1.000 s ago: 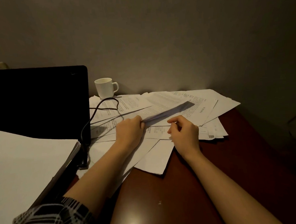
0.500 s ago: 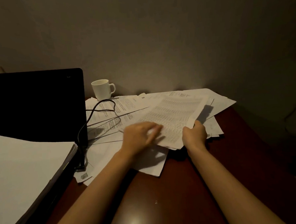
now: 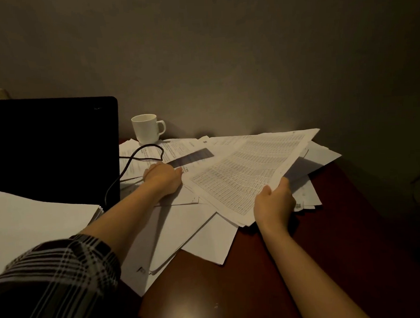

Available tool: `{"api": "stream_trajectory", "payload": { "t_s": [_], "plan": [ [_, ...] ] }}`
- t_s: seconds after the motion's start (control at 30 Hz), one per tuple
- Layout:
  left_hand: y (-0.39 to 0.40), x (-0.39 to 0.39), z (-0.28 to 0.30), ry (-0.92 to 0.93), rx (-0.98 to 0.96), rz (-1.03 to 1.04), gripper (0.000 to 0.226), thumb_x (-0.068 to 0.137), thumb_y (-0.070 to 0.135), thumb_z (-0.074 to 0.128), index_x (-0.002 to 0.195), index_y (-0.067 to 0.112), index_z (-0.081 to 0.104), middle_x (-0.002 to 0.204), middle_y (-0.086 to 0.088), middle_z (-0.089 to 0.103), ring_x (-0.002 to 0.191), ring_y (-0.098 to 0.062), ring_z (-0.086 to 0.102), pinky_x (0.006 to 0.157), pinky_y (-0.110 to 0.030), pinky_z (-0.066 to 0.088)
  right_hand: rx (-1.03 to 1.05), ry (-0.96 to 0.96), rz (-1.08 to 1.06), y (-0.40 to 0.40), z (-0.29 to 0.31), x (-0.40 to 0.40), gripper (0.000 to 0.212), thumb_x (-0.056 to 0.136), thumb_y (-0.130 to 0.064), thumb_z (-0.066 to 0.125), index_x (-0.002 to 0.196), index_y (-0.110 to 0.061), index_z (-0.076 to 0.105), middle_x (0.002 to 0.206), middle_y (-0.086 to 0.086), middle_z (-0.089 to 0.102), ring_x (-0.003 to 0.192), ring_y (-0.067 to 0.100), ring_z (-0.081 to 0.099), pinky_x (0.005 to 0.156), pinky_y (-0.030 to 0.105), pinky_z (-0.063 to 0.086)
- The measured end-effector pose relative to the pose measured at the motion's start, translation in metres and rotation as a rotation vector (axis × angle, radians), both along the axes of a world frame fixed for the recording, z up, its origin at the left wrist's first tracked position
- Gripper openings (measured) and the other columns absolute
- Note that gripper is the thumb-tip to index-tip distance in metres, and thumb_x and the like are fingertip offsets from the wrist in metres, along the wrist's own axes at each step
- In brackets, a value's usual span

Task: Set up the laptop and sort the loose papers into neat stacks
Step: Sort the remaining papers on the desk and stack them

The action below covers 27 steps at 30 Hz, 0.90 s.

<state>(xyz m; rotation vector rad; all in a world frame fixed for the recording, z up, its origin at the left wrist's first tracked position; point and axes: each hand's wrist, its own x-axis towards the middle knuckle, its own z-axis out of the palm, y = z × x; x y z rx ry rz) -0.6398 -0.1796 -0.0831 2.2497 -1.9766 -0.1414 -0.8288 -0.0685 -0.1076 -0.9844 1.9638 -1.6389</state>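
I am gripping the white printed table sheets [image 3: 248,173] in my right hand [image 3: 273,204], beside the black open laptop [image 3: 50,152], while my left hand [image 3: 163,177] is pinning loose white papers [image 3: 183,223] flat, so I should be lifting slowly.

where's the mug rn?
Head view: the white mug stands upright at the back of the table by the wall, just right of the laptop screen, beyond the black cable loop.

Black laptop [image 3: 50,152] open, screen dark; loose papers [image 3: 183,223] scattered right; white stack [image 3: 32,224] left
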Motion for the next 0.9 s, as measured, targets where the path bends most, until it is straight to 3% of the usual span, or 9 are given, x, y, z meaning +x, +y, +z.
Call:
{"api": "stream_trajectory", "payload": {
  "t_s": [0.13, 0.33, 0.4, 0.47, 0.53, 0.67, 0.77, 0.83, 0.9],
  "plan": [
    [0.010, -0.001, 0.011, 0.014, -0.263, -0.091, 0.027, 0.099, 0.015, 0.046, 0.120, -0.001, 0.053, 0.119, -0.017, 0.056, 0.108, -0.033, 0.055, 0.094, -0.043, 0.046, -0.025, 0.000, 0.008, 0.002, 0.002, 0.001, 0.031, 0.099, 0.000, 0.038, 0.129, -0.001, 0.045, 0.124, 0.017, 0.056, 0.109, 0.027, 0.056, 0.074, 0.021, 0.039],
    [0.026, -0.023, 0.040, -0.177, -0.469, -0.447, 0.035, 0.092, 0.011, 0.056, 0.127, 0.007, 0.055, 0.118, -0.010, 0.058, 0.103, -0.029, 0.059, 0.082, -0.039, 0.049, -0.058, -0.014, 0.052, 0.000, -0.001, 0.001, 0.032, 0.097, 0.001, 0.039, 0.128, 0.001, 0.047, 0.123, 0.019, 0.058, 0.110, 0.031, 0.057, 0.081, 0.028, 0.044],
    [0.040, -0.047, 0.057, -0.208, -0.466, -0.544, 0.048, 0.094, 0.010, 0.049, 0.141, 0.016, 0.042, 0.116, -0.011, 0.062, 0.102, -0.033, 0.061, 0.081, -0.040, 0.045, -0.048, -0.025, 0.068, -0.001, -0.001, 0.002, 0.033, 0.096, -0.001, 0.041, 0.129, 0.000, 0.048, 0.125, 0.019, 0.057, 0.113, 0.032, 0.055, 0.086, 0.033, 0.047],
    [0.053, -0.071, 0.065, -0.186, -0.456, -0.615, 0.068, 0.095, 0.010, 0.045, 0.152, 0.029, 0.012, 0.116, -0.015, 0.063, 0.101, -0.035, 0.061, 0.082, -0.041, 0.043, -0.047, -0.042, 0.073, 0.001, 0.000, 0.002, 0.035, 0.096, -0.002, 0.043, 0.130, 0.000, 0.048, 0.129, 0.019, 0.055, 0.116, 0.034, 0.054, 0.091, 0.037, 0.047],
    [0.066, -0.094, 0.062, -0.067, -0.400, -0.641, 0.078, 0.095, 0.013, 0.051, 0.152, 0.030, 0.000, 0.121, -0.019, 0.060, 0.105, -0.034, 0.059, 0.089, -0.041, 0.043, -0.058, -0.069, 0.060, 0.005, -0.001, -0.001, 0.033, 0.094, -0.001, 0.043, 0.126, 0.000, 0.052, 0.124, 0.018, 0.058, 0.112, 0.033, 0.055, 0.086, 0.035, 0.045],
    [0.083, -0.127, 0.045, 0.292, -0.230, -0.635, 0.075, 0.090, 0.016, 0.062, 0.151, 0.020, 0.019, 0.139, -0.013, 0.050, 0.118, -0.029, 0.053, 0.098, -0.039, 0.044, -0.035, -0.112, 0.024, 0.019, 0.001, -0.006, 0.026, 0.097, -0.007, 0.040, 0.116, 0.003, 0.056, 0.116, 0.021, 0.059, 0.099, 0.032, 0.054, 0.077, 0.032, 0.038],
    [0.089, -0.132, 0.036, 0.580, -0.040, -0.591, 0.063, 0.094, 0.020, 0.059, 0.148, 0.013, 0.027, 0.121, -0.015, 0.063, 0.096, -0.025, 0.067, 0.087, -0.039, 0.054, -0.020, -0.186, 0.058, 0.024, 0.007, -0.008, 0.035, 0.102, -0.029, 0.034, 0.111, -0.004, 0.057, 0.103, 0.008, 0.057, 0.092, 0.023, 0.049, 0.077, 0.030, 0.035],
    [0.093, -0.124, 0.036, 0.684, 0.018, -0.587, 0.053, 0.099, 0.024, 0.049, 0.146, 0.009, 0.030, 0.115, -0.015, 0.066, 0.095, -0.023, 0.068, 0.092, -0.040, 0.051, 0.010, -0.227, 0.134, 0.024, 0.008, -0.011, 0.032, 0.099, -0.040, 0.040, 0.110, -0.015, 0.056, 0.101, 0.000, 0.055, 0.094, 0.019, 0.050, 0.081, 0.031, 0.039],
    [0.096, -0.108, 0.034, 0.765, 0.018, -0.594, 0.047, 0.101, 0.025, 0.043, 0.145, 0.009, 0.034, 0.120, -0.015, 0.064, 0.098, -0.023, 0.066, 0.093, -0.036, 0.050, 0.067, -0.178, 0.185, 0.021, 0.005, -0.015, 0.022, 0.092, -0.021, 0.056, 0.111, -0.011, 0.057, 0.109, 0.004, 0.062, 0.096, 0.023, 0.056, 0.081, 0.034, 0.046]
  ]
}}
